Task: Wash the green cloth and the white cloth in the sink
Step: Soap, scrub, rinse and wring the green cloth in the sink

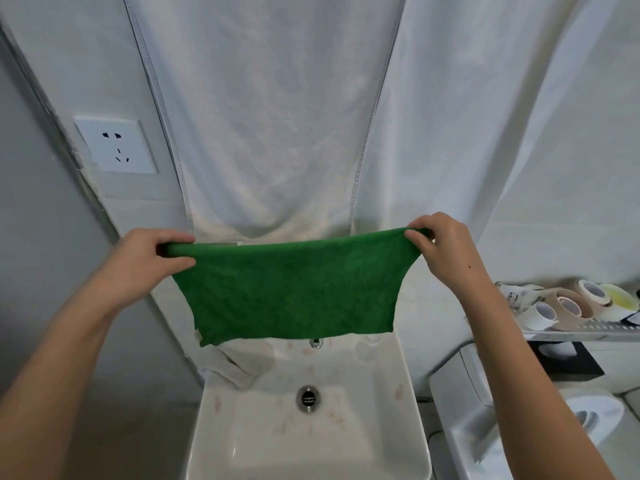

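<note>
Both hands (149, 252) raised, apparently pinching.

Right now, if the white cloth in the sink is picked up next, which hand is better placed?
Probably the left hand: the white cloth lies at the sink's back-left corner, below it. Both hands, right hand too, grip the green cloth.

Green cloth (291, 292) (spread taut) between both hands, above sink (412, 403)

1. No text, label, brand, number or sign can be read anywhere in the head view.
2. The wall socket (116, 144) shows only its plug holes, with no lettering.
3. Dark marks on a roll among the tape rolls (568, 304) on the shelf are too blurred to read.
</note>
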